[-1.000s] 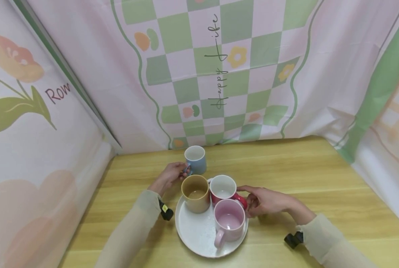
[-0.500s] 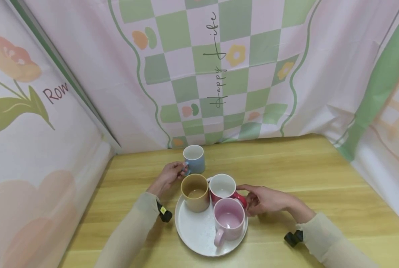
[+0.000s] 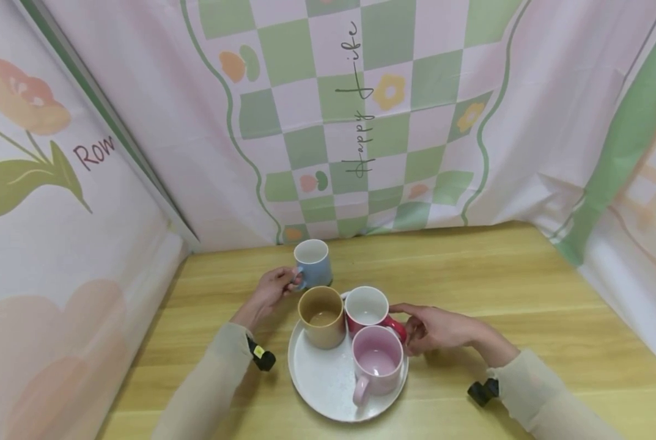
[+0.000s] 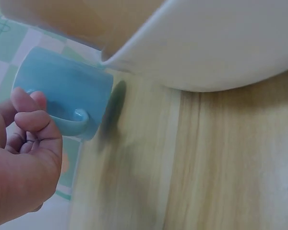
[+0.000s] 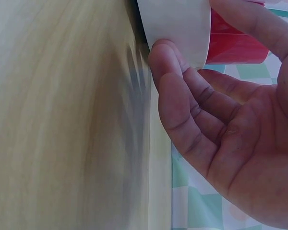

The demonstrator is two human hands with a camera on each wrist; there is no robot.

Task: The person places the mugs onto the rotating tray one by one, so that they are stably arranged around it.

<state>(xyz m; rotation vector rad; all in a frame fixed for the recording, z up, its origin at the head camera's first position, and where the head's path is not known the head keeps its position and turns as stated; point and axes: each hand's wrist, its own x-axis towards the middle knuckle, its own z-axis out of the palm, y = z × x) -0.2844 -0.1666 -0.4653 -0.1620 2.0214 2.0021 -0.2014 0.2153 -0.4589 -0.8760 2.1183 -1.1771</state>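
Observation:
A blue mug (image 3: 315,269) stands on its base just beyond the tray, and my left hand (image 3: 272,290) pinches its handle between thumb and fingers. In the left wrist view the handle (image 4: 69,125) shows below the fingertips. The round white tray (image 3: 322,388) bears a tan mug (image 3: 328,333), a red mug with a white inside (image 3: 367,305) and a pink mug (image 3: 379,366). My right hand (image 3: 440,330) lies at the tray's right side. Its loosely bent fingers (image 5: 169,62) touch the tray's outer wall, beside the red mug's handle (image 3: 396,328).
The wooden table (image 3: 498,275) reaches back to a checked curtain (image 3: 355,146) close behind the blue mug. A flowered sheet (image 3: 58,275) hangs on the left side, and another sheet (image 3: 630,244) on the right.
My left hand has moved slightly left with the blue mug, which now sits further left behind the tan mug. The right hand, tray and other mugs have stayed in place.

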